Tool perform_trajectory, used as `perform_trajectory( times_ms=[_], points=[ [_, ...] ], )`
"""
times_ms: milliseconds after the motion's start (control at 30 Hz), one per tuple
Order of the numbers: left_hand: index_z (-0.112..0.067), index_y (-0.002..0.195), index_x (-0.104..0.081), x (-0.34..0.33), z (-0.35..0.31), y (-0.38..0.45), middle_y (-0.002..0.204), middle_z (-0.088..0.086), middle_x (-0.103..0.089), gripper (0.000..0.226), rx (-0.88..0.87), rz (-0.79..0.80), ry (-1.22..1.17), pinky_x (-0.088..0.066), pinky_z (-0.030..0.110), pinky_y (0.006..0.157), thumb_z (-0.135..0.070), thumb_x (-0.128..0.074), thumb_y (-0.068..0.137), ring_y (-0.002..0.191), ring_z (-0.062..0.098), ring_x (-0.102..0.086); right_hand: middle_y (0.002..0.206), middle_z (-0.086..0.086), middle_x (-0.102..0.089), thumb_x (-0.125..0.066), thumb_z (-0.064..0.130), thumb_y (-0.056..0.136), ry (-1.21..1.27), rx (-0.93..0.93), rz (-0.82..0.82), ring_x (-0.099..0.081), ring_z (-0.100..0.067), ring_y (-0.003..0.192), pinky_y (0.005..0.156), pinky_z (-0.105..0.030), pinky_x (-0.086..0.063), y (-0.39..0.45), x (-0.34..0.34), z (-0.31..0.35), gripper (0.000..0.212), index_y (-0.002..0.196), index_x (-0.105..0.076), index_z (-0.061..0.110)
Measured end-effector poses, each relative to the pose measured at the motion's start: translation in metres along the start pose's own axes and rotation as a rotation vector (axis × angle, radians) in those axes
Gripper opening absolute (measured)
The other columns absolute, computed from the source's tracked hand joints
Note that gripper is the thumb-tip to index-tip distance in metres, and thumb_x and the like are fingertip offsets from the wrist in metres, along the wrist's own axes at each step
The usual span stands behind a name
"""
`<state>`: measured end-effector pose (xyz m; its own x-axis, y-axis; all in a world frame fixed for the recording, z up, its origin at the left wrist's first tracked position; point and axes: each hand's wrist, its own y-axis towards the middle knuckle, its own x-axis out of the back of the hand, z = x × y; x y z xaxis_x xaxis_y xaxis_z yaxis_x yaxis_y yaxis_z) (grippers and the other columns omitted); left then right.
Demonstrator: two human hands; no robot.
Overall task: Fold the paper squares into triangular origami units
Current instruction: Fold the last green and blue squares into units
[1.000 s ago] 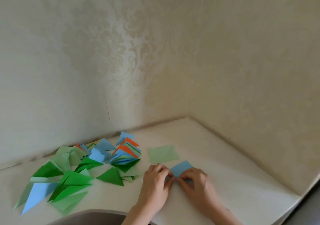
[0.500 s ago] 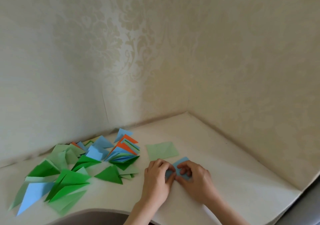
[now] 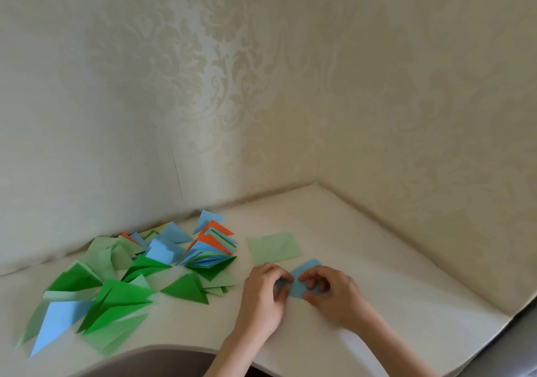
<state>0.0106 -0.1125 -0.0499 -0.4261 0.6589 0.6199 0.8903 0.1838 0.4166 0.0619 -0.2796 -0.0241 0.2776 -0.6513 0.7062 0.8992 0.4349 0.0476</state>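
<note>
1 view only, from a camera worn on the person's head; it looks forward and down over a white table set into a wallpapered corner; the wide angle takes in much wall above; both hands sit close, low in the picture, the forearms cut by the bottom edge.

We see a white table. At nine o'clock lies a pile of folded paper triangles. Near the middle lies a light green square, a blue paper beside it.
</note>
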Motion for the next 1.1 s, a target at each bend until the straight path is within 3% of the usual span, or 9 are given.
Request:
perform_trajectory(
  times_ms=[167,233,300,467,633,767,833,933,1100],
  points=[
    [-0.024,0.097,-0.067,0.005,0.000,-0.003,0.094,-0.022,-0.059,0.027,-0.021,-0.010,-0.018,-0.036,0.007,0.083,-0.003,-0.055,0.086,0.093,0.000,-0.051,0.081,0.017,-0.060,-0.065,0.026,0.083,-0.039,0.003,0.090,-0.052,0.006,0.074,0.073,-0.008,-0.039,-0.001,0.007,0.007,0.025,0.082,-0.056,0.050],
    [-0.023,0.105,-0.065,0.008,-0.004,-0.002,0.098,-0.023,-0.056,0.033,0.026,0.036,-0.040,-0.035,0.008,0.087,-0.001,-0.050,0.085,0.099,0.002,-0.050,0.084,0.019,-0.058,-0.065,0.041,0.082,-0.120,-0.007,0.050,-0.051,0.004,0.077,0.079,-0.015,-0.040,0.000,0.003,0.010,0.012,0.088,-0.056,0.047],
    [-0.024,0.109,-0.062,0.011,-0.006,-0.003,0.101,-0.026,-0.050,0.035,0.038,0.110,-0.044,-0.034,0.009,0.090,-0.004,-0.052,0.083,0.105,0.003,-0.047,0.087,0.019,-0.055,-0.061,0.050,0.083,-0.215,-0.014,-0.011,-0.049,0.001,0.084,0.081,-0.023,-0.037,-0.002,-0.004,0.013,0.019,0.098,-0.055,0.041],
    [-0.032,0.115,-0.054,0.023,-0.007,-0.009,0.113,-0.022,-0.048,0.043,0.058,0.241,-0.109,-0.030,0.008,0.097,-0.012,-0.058,0.078,0.114,-0.004,-0.041,0.094,0.015,-0.048,-0.051,0.052,0.089,-0.324,0.010,-0.023,-0.046,-0.009,0.095,0.081,-0.028,-0.032,-0.003,-0.007,0.021,0.019,0.096,-0.050,0.034],
    [-0.030,0.109,-0.058,0.025,-0.008,-0.017,0.111,-0.017,-0.055,0.039,-0.029,0.164,-0.102,-0.032,0.007,0.094,-0.010,-0.058,0.075,0.111,-0.003,-0.045,0.094,0.011,-0.050,-0.048,0.038,0.094,-0.299,0.058,0.077,-0.047,-0.013,0.094,0.083,-0.031,-0.036,-0.001,0.002,0.017,0.009,0.086,-0.050,0.035],
    [-0.024,0.094,-0.065,0.027,-0.001,-0.015,0.099,-0.015,-0.060,0.028,-0.161,0.048,0.026,-0.034,0.006,0.086,-0.005,-0.065,0.074,0.100,-0.001,-0.049,0.083,0.012,-0.050,-0.052,0.032,0.093,-0.179,0.146,0.134,-0.047,-0.002,0.075,0.072,-0.019,-0.037,-0.001,0.020,0.017,0.022,0.073,-0.047,0.039],
    [-0.022,0.087,-0.066,0.029,0.000,-0.015,0.091,-0.014,-0.061,0.022,-0.201,0.035,0.057,-0.039,0.010,0.082,-0.005,-0.063,0.074,0.094,0.002,-0.052,0.081,0.015,-0.050,-0.053,0.032,0.092,-0.205,0.178,0.141,-0.046,0.001,0.072,0.075,-0.023,-0.039,-0.004,0.018,0.014,0.021,0.073,-0.047,0.039],
    [-0.021,0.083,-0.064,0.029,-0.004,-0.017,0.085,-0.012,-0.061,0.012,-0.270,0.060,0.127,-0.044,0.020,0.076,-0.017,-0.053,0.081,0.087,0.007,-0.053,0.087,0.021,-0.055,-0.062,0.031,0.082,-0.139,0.260,-0.006,-0.052,0.004,0.082,0.081,-0.029,-0.045,-0.012,0.008,0.003,0.018,0.083,-0.049,0.044],
    [-0.020,0.082,-0.060,0.027,-0.009,-0.021,0.081,-0.009,-0.059,0.005,-0.265,0.046,0.111,-0.037,0.013,0.071,-0.016,-0.058,0.085,0.082,0.008,-0.052,0.094,0.018,-0.059,-0.063,0.027,0.085,-0.037,0.395,-0.152,-0.058,0.005,0.089,0.080,-0.010,-0.042,-0.029,0.006,-0.008,0.004,0.086,-0.066,0.024]
  ],
)
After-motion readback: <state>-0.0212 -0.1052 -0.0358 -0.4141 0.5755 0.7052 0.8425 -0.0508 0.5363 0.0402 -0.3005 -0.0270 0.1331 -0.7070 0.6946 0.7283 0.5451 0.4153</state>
